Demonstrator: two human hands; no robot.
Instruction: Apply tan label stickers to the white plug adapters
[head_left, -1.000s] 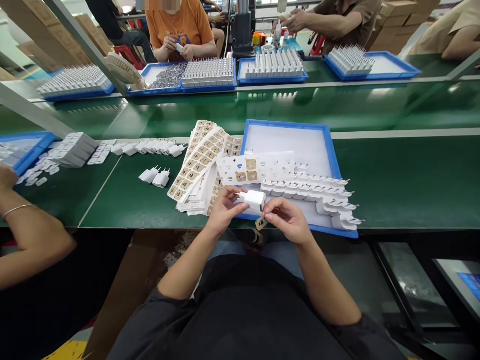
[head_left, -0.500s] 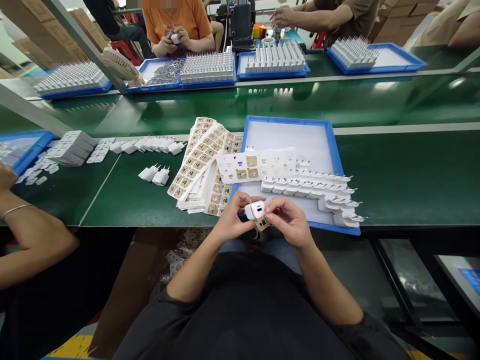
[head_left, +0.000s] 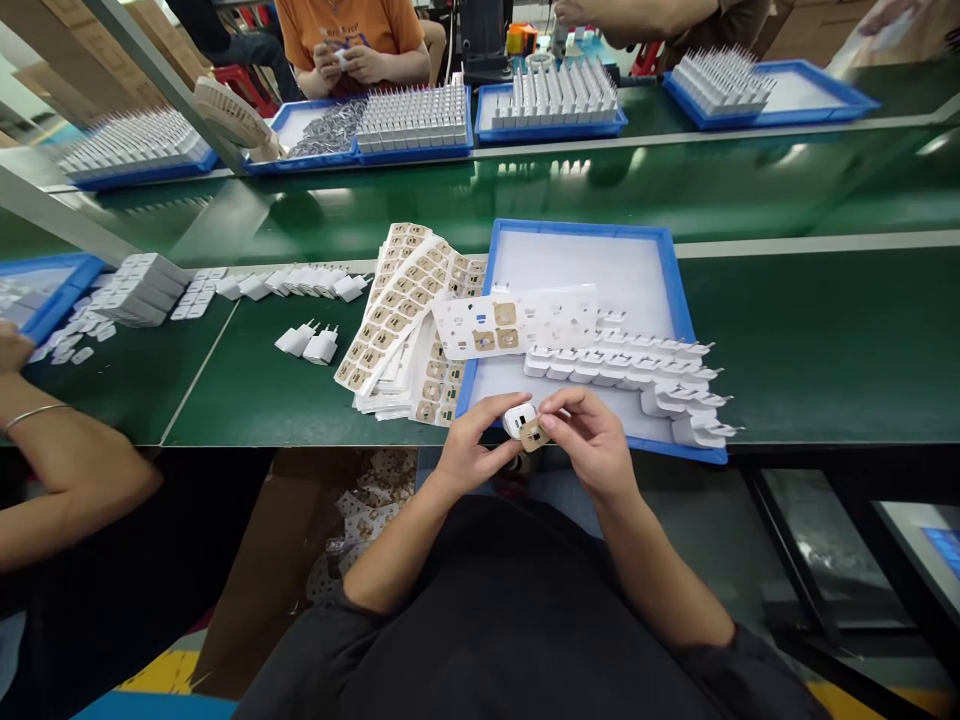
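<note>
My left hand [head_left: 469, 446] grips a small white charger plug [head_left: 517, 417] at the near edge of the table. My right hand [head_left: 592, 440] pinches a small tan sticker [head_left: 534, 435] and holds it against the charger's end face. Just beyond my hands lies a blue tray [head_left: 670, 290] holding rows of white chargers [head_left: 637, 365] laid on their sides. A partly used sticker sheet [head_left: 517, 322] rests across the tray's left part. A fanned stack of tan sticker sheets [head_left: 401, 320] lies left of the tray.
Two loose chargers [head_left: 309, 343] and a row of more lie on the green table [head_left: 825, 340] to the left. Another person's arm [head_left: 60, 470] with a bracelet rests at far left. Across the belt, people work over blue trays of chargers [head_left: 551, 105]. Discarded stickers litter the floor [head_left: 367, 500].
The charger was turned so its end face points up toward me. My right hand brought the tan sticker up from below and set it on that face.
</note>
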